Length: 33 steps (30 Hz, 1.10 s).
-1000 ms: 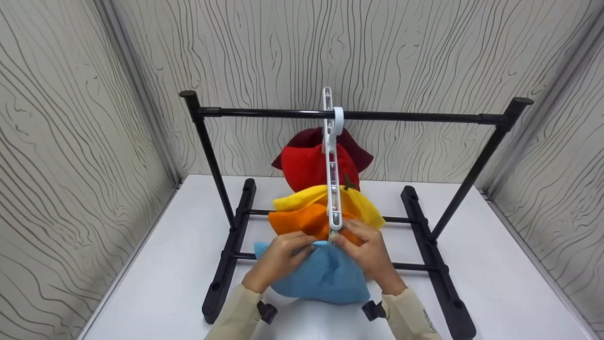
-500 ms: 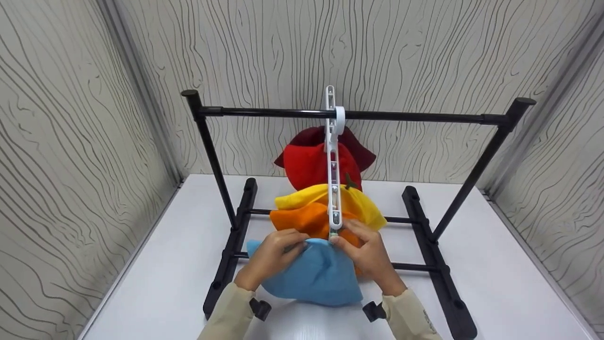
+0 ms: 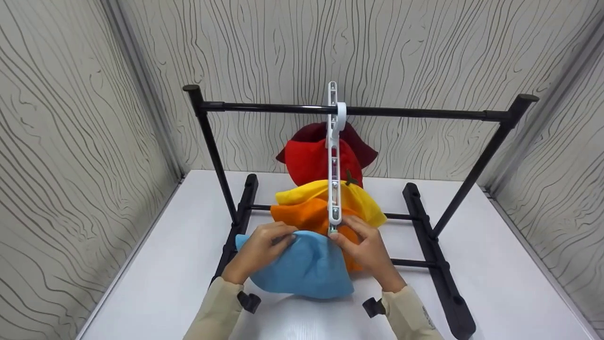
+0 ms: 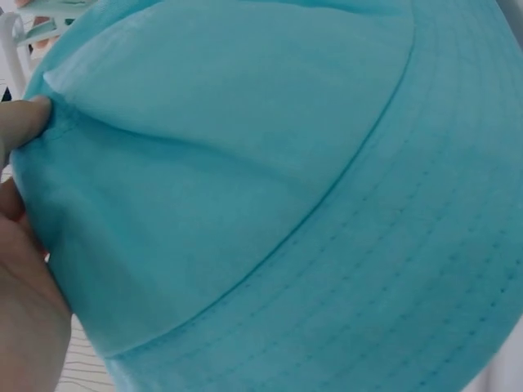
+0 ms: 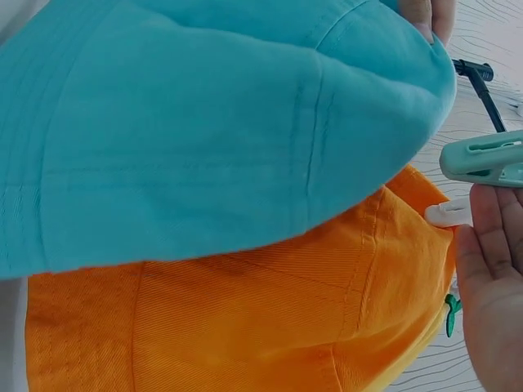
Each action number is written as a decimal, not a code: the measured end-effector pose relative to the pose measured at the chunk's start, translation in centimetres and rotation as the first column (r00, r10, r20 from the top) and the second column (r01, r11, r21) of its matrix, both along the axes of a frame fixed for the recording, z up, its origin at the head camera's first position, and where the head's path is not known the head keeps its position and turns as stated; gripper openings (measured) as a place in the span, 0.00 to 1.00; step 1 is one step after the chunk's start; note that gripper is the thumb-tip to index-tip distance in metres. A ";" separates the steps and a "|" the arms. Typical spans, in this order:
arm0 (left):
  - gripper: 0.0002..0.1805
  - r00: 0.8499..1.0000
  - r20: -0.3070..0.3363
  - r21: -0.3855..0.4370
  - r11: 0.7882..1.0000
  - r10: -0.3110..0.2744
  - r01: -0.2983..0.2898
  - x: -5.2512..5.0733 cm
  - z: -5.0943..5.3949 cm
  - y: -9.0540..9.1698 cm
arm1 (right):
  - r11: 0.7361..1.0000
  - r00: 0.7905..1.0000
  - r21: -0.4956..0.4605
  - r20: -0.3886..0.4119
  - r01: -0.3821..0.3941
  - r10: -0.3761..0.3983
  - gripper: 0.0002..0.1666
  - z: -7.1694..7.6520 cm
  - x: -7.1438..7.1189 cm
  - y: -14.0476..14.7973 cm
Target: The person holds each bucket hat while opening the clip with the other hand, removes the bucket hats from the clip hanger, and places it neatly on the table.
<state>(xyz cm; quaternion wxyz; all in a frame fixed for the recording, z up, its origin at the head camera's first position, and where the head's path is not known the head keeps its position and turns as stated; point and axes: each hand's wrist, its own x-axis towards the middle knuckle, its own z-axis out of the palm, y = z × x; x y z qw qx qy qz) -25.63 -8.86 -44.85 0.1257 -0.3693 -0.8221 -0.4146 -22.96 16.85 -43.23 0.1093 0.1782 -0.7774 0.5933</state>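
Beside the near end of the white plastic hanger (image 3: 334,183), the blue hat (image 3: 306,267) droops by its crown from your left grip (image 3: 259,245), thumb and fingers pinching it; your right grip (image 3: 368,245) pinches a pale green clip (image 5: 482,161), near the hat but apart. The hat is soft matte fabric, dome-crowned with a row-stitched brim, an orange twill hat (image 5: 245,318) behind it. Your black rack (image 3: 424,113) stands on a smooth white surface (image 3: 165,264), before walls (image 3: 259,47) lined with wavy grain.

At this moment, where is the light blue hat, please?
In the head view, the light blue hat is at lower centre, pinched by the left hand, in front of the orange hat.
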 end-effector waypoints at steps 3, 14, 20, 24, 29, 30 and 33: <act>0.12 1.000 0.000 0.009 1.000 -0.001 0.001 0.0 0.2 -0.5 | 1.000 1.000 0.009 -0.005 0.001 -0.001 0.27 -0.1 0.0 0.1; 0.13 1.000 0.004 0.016 0.999 0.029 -0.029 -0.2 0.3 -2.2 | 1.000 1.000 -0.027 0.014 0.001 -0.001 0.27 -0.2 -0.1 0.1; 0.12 1.000 0.008 0.048 0.998 0.029 -0.030 -0.5 0.6 -3.0 | 0.999 1.000 -0.032 0.022 0.005 -0.004 0.28 -0.2 -0.1 0.1; 0.13 0.999 0.037 0.066 0.997 0.036 -0.039 -0.6 0.8 -3.8 | 0.999 1.000 -0.032 -0.017 -0.006 0.005 0.27 -0.4 -0.2 0.2; 0.14 0.997 0.048 0.101 0.993 0.052 -0.057 -0.8 1.1 -4.7 | 0.998 0.994 -0.048 -0.105 -0.032 0.027 0.25 -0.5 -0.3 0.2; 0.13 0.997 0.043 0.104 0.992 0.061 -0.065 -0.8 1.2 -4.9 | 0.998 0.992 -0.050 -0.122 -0.039 0.032 0.25 -0.6 -0.4 0.2; 0.13 0.995 0.031 0.104 0.990 0.096 -0.098 -0.8 1.2 -5.4 | 0.998 0.991 -0.046 -0.133 -0.032 0.026 0.22 -0.7 -0.3 0.2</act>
